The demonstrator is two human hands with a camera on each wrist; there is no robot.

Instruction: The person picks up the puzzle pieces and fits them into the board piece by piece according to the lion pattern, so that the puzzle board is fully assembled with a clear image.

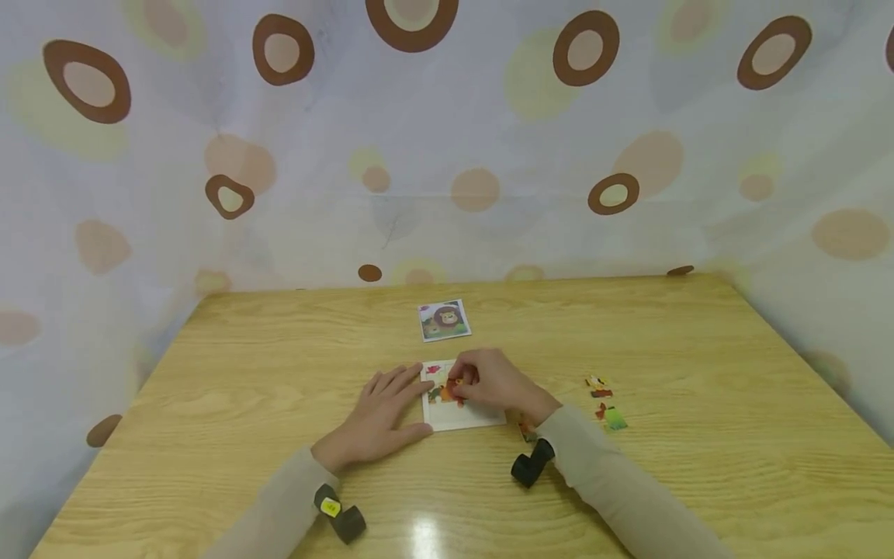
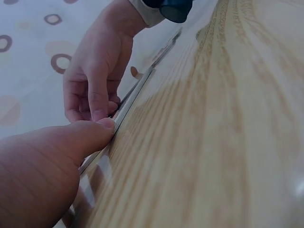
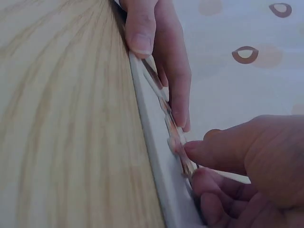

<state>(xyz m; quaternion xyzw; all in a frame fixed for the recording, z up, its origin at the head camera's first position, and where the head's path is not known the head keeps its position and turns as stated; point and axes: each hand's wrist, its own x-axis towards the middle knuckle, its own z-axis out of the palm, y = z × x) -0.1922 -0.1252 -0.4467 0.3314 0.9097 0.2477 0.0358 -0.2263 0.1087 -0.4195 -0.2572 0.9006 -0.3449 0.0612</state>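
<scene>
A white puzzle board (image 1: 466, 420) lies on the table, with joined pieces showing green and orange, partly covered by the hands. My left hand (image 1: 380, 419) rests at its left side, fingers fairly straight, with the thumb at the near left corner and fingertips touching the left edge. Over the board, my right hand (image 1: 494, 380) pinches a small orange-brown puzzle piece (image 3: 188, 166) between thumb and fingers. That piece is at the board's surface, beside the joined pieces; how well it fits is hidden by the hand.
Behind the board lies a picture card (image 1: 445, 320) with a lion. To the right are loose puzzle pieces, a yellow-and-red one (image 1: 598, 386) and a green one (image 1: 615, 418). Another piece (image 1: 527, 429) shows partly under the right wrist. A patterned curtain (image 1: 433, 233) borders the table.
</scene>
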